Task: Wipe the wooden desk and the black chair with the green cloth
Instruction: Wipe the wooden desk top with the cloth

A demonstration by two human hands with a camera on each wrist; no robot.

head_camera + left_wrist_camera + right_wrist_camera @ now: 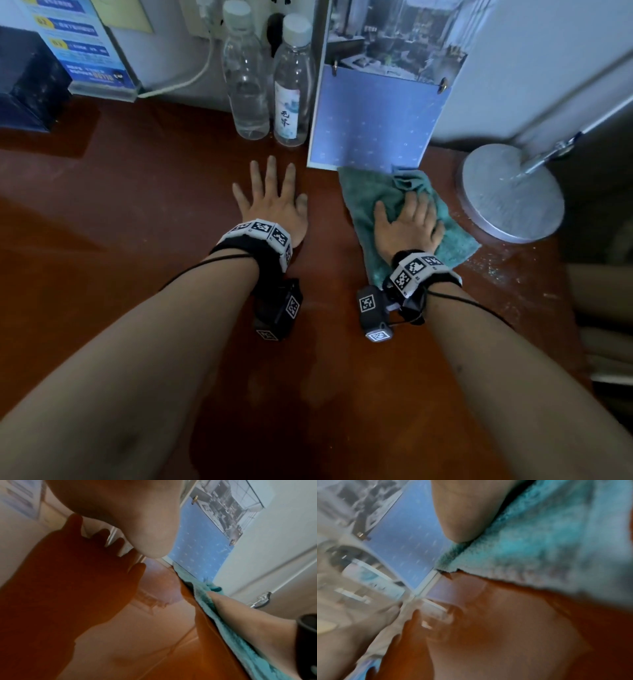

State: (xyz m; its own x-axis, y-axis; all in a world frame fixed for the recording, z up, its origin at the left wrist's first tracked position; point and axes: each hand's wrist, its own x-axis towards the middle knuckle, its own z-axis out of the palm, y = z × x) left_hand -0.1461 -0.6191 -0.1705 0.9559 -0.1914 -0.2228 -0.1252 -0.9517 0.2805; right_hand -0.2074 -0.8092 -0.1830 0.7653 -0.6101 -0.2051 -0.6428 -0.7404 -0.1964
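Observation:
The reddish-brown wooden desk (137,212) fills the head view. My left hand (272,197) lies flat on it with fingers spread, holding nothing, just in front of the bottles. To its right the green cloth (363,195) is spread on the desk against the foot of the blue board. My right hand (409,219) rests on top of the cloth, fingers curled into a bunched fold at its far side. The right wrist view shows the cloth (547,540) under my thumb (465,513). In the left wrist view the cloth (202,592) lies edge-on. No black chair is in view.
Two clear water bottles (245,78) (291,92) stand at the back by the wall. A blue calendar board (376,113) leans upright behind the cloth. A round silver lamp base (510,195) sits right of the cloth. A black box (27,82) and a sign stand (82,48) are far left.

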